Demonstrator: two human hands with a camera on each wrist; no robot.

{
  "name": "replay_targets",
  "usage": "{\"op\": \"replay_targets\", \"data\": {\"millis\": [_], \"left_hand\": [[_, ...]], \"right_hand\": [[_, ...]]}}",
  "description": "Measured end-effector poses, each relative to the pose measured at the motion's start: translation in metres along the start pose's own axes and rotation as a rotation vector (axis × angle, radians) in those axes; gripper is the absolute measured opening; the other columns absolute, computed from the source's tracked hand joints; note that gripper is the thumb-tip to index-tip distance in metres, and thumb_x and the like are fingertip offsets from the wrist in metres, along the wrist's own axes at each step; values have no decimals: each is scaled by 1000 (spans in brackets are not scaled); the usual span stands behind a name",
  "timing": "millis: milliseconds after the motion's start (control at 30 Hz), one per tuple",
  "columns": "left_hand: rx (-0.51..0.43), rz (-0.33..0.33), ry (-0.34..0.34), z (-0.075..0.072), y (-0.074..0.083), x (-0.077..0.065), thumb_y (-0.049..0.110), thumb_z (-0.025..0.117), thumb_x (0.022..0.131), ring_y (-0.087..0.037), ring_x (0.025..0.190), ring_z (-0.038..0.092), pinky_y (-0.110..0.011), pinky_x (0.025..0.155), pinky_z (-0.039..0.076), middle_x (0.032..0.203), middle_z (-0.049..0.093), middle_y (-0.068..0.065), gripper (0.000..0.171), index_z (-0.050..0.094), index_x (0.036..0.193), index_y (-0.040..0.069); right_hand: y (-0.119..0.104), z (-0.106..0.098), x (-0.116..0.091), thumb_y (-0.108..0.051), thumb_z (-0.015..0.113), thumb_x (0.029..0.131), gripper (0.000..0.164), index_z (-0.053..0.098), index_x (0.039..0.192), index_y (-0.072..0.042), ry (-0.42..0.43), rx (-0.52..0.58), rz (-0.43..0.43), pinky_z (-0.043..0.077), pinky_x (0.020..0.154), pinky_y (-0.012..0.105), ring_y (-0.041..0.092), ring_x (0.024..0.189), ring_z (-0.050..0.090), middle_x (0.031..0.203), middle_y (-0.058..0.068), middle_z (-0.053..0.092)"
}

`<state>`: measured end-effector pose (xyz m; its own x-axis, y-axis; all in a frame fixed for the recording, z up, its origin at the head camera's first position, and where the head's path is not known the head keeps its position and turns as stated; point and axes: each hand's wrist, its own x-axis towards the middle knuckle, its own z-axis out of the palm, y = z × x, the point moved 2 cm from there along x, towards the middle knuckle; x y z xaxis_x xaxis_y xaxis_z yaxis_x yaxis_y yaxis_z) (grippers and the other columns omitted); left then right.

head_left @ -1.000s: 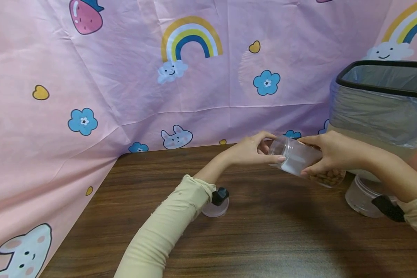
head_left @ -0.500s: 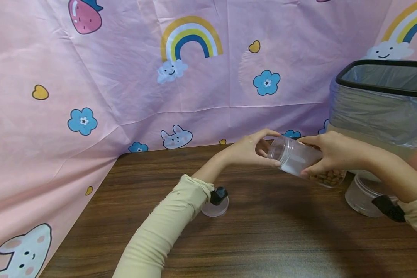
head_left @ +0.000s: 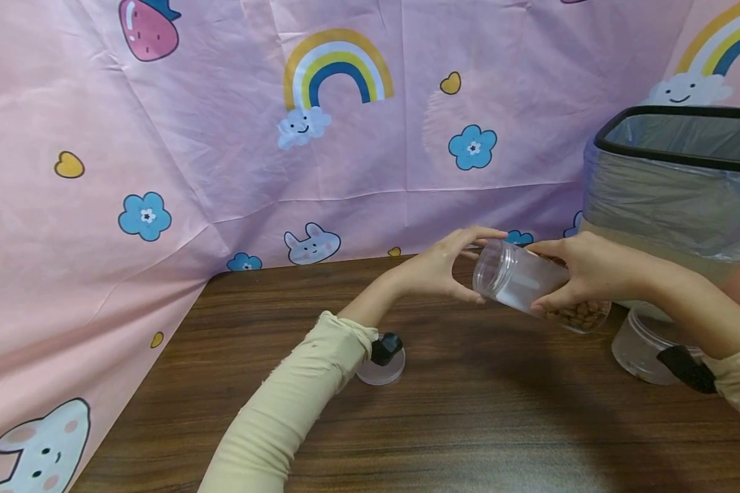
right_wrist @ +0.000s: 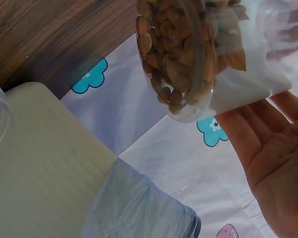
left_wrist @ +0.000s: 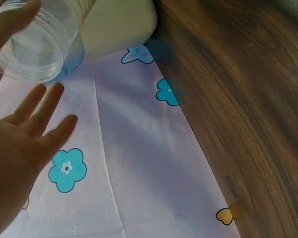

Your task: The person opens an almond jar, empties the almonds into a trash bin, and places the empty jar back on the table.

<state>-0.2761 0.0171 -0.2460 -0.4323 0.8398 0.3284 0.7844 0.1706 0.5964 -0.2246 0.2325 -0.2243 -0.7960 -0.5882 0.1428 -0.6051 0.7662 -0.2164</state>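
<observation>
In the head view my right hand grips a clear plastic jar, tilted on its side above the table. Brown almond-like nuts lie in its lower right end; the right wrist view shows these nuts closely. A whitish band covers the jar's middle. My left hand is spread around the jar's clear, ridged left end. The left wrist view has that ridged end beside the left hand, whose fingers are extended. Whether a clear lid covers this end, I cannot tell.
A lined bin with a black rim stands at the back right. Another clear jar sits before it, partly behind my right wrist. A round clear disc lies under my left wrist. Patterned cloth hangs behind the wooden table.
My left fingers and thumb have spread wider, and the thumb has drawn back left from the jar's ridged end. The jar and my right hand stay almost in place.
</observation>
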Motion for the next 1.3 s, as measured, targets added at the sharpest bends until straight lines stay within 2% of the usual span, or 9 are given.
{"op": "replay_targets", "data": {"millis": [133,300,400,500,633,900,1033,1133,1300], "left_hand": [[-49,-150,6,0,-1,-2,21,78,74,-9,99,57,-24,82,46,115,55,-1,73,38,136,19],[11,-330,-7,1,-1,-4,42,65,82,-8,77,63,-25,71,48,88,66,2,62,42,134,16],[36,-310,-8,2,-1,-4,42,67,80,-6,90,60,-24,79,46,106,62,2,72,35,140,17],[43,-163,-3,1,-1,-4,31,78,73,-6,111,47,-25,92,38,131,44,1,90,25,144,18],[22,1,-5,1,0,-2,18,84,67,-10,120,40,-25,97,35,138,36,0,91,30,140,15],[-2,-268,-22,0,1,-3,36,69,81,-8,84,61,-23,75,48,99,61,1,63,40,134,22],[18,-333,-44,2,0,-4,41,63,84,-5,89,60,-24,79,46,105,61,1,67,34,140,18],[45,-264,-45,3,-1,-5,39,70,79,-5,105,51,-24,88,42,127,48,1,82,25,145,19],[140,77,10,3,2,-3,27,85,64,-8,125,28,-23,100,28,142,29,-1,101,25,144,13]], "right_hand": [[0,0,0,-53,76,65,80,55,121,1,5,4,-8,45,53,24,3,62,53,85,-2,64],[0,2,0,-53,76,65,80,55,121,0,3,3,-7,45,53,25,4,63,53,86,-2,64],[0,2,1,-53,76,65,80,55,121,0,5,-4,-8,45,53,25,4,63,53,86,-2,64],[0,2,1,-54,76,65,80,56,121,0,13,-19,-12,45,53,24,4,63,53,86,-1,64],[-1,2,2,-54,76,65,80,56,120,1,12,-19,-12,45,53,24,4,64,53,85,-1,63],[-1,4,1,-55,76,65,79,56,121,-2,8,-4,-16,45,54,25,5,65,53,90,-1,64],[-1,4,1,-54,76,65,78,57,120,-3,13,4,-14,45,55,25,5,66,54,92,0,64],[-1,4,0,-54,76,65,78,57,120,-3,18,0,-13,45,55,25,5,66,54,92,0,64],[0,3,-2,-53,77,65,78,56,121,-2,22,2,-12,46,55,25,5,66,54,92,0,64]]}}
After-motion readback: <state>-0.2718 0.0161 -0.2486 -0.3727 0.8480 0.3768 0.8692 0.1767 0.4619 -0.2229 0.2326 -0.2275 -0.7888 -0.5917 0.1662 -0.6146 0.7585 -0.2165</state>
